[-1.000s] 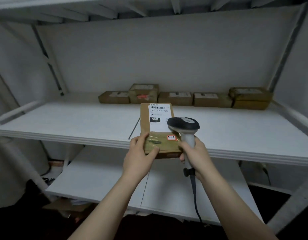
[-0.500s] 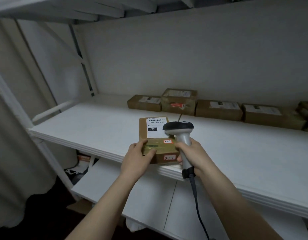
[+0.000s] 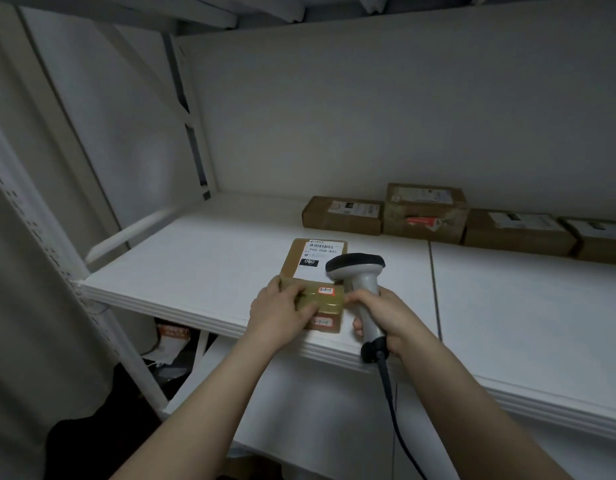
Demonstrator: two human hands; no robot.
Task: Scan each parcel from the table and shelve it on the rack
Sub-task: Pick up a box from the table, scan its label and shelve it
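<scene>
A flat brown parcel (image 3: 299, 261) with a white barcode label and small orange stickers lies on the white rack shelf (image 3: 202, 271), its near end close to the shelf's front edge. My left hand (image 3: 282, 313) grips that near end, thumb on top over the taped part. My right hand (image 3: 386, 317) holds a grey and black barcode scanner (image 3: 360, 271) by its handle, right beside the parcel, with its fingertips touching the parcel's near right side. The scanner's cable (image 3: 394, 417) hangs down in front of the shelf.
Several brown parcels (image 3: 344, 216) stand in a row along the shelf's back wall, one taller box (image 3: 426, 213) among them. A lower shelf (image 3: 299, 410) sits below. The rack's upright post (image 3: 102, 323) and a pale curtain are at the left.
The parcel has moved further onto the shelf and now rests on it. The view has swung left, so the row of parcels sits to the right.
</scene>
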